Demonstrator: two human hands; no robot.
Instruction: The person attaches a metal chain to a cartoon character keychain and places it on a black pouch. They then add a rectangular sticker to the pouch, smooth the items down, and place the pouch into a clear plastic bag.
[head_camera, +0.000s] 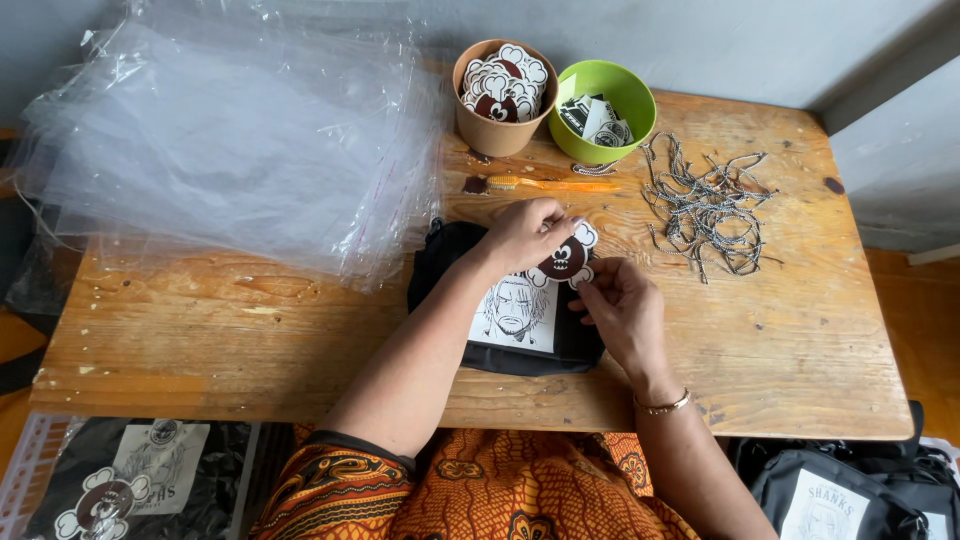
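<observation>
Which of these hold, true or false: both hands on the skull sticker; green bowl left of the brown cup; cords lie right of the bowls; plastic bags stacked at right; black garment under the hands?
1. Both the left hand and the right hand hold the skull sticker. True.
2. The green bowl stands left of the brown cup. False: it stands to the cup's right.
3. The cords lie right of the bowls. True.
4. The clear plastic bags are stacked at right. False: they lie at the table's left.
5. A black garment lies under the hands. True.
</observation>
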